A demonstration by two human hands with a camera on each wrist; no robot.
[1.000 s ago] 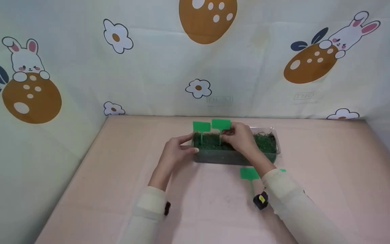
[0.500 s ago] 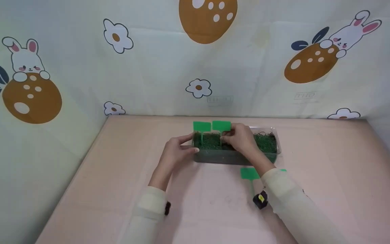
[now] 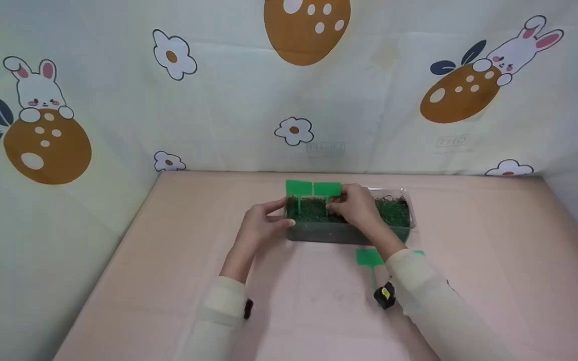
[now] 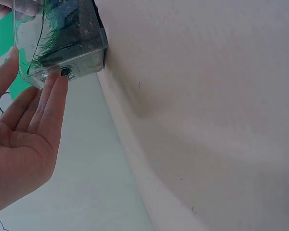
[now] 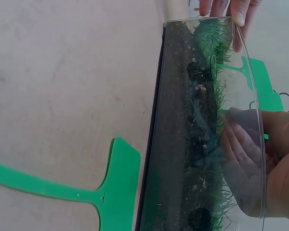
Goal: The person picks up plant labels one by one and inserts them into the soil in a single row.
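Note:
A clear plastic planter box (image 3: pixel 349 233) of soil and green grass (image 3: pixel 394 210) sits toward the back of the table. My left hand (image 3: pixel 261 220) rests against its left end, fingers fairly straight and thumb at the front corner; in the left wrist view the fingertips (image 4: pixel 60 79) touch the end wall. With thumb and fingers, my right hand (image 3: pixel 359 203) pinches the stem of a green T-shaped plant label (image 3: pixel 326 189) standing in the grass. Another green plant label (image 3: pixel 299 187) stands upright to its left. The lower stems are hidden in the grass.
A third green plant label (image 3: pixel 369 256) lies on the pink table (image 3: pixel 309 291) in front of the planter. A green corner of something (image 3: pixel 419 252) shows past my right sleeve. Behind the table hangs a printed backdrop (image 3: pixel 239 100).
The label in my right hand has sunk slightly, and its top is now about level with the label beside it. My left hand and the planter have stayed put.

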